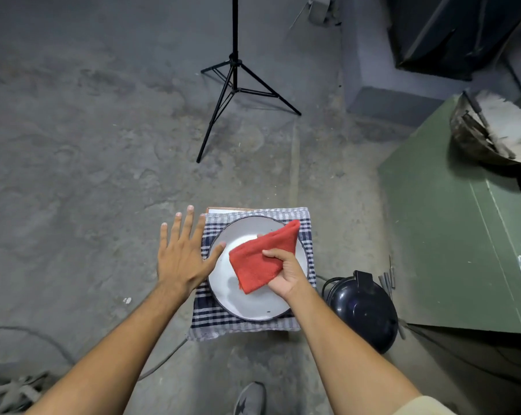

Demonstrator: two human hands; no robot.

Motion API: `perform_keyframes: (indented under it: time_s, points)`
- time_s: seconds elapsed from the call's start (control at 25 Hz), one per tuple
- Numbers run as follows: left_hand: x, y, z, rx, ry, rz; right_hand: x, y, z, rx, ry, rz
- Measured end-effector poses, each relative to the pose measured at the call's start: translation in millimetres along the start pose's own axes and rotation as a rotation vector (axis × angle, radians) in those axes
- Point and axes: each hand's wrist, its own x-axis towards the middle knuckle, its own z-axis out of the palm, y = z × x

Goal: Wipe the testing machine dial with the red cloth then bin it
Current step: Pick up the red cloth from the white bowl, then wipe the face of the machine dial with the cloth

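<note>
Rt hand point(286, 275) pinching folded red cloth point(260, 259) over white dial point(253, 307) on checked towel point(214, 322). Lt hand point(183, 256) spread flat, fingers apart, thumb touching dial rim. Best bet: press cloth flat, steady rim w/ lt, sweep full face incl. edges. Black bin point(364, 310) just beside, rt.

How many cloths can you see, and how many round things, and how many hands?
Cloths: 2, the red cloth and the checked cloth
Round things: 2, the white dial and the black bin
Hands: 2, the left hand and the right hand
Total: 6
</note>
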Motion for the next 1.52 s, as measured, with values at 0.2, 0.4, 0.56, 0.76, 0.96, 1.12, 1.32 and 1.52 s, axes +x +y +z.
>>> perform_keyframes:
  time_s: [0.2,0.4,0.56,0.76,0.96,1.12,1.32,1.52]
  points:
    - [15,32,-38,0.022,0.078,0.047,-34,-27,-11,0.313,-0.212,-0.236]
    - [17,82,-75,0.028,0.139,0.125,-77,-56,-5,0.270,-0.339,-0.321]
    - [12,137,-110,0.009,0.181,0.216,-122,-88,-11,0.321,-0.431,-0.503]
    - [2,213,-155,-0.004,0.243,0.338,-196,-139,-38,0.361,-0.525,-0.775]
    - [-24,318,-196,-0.035,0.307,0.538,-298,-198,-88,0.362,-0.577,-0.945]
    - [-66,423,-224,-0.046,0.344,0.727,-400,-235,-141,0.368,-0.476,-1.164]
    - [-176,569,-243,-0.132,0.363,1.002,-551,-253,-230,0.401,-0.367,-1.418]
    - [-323,693,-243,-0.200,0.335,1.238,-695,-232,-327,0.389,-0.285,-1.600]
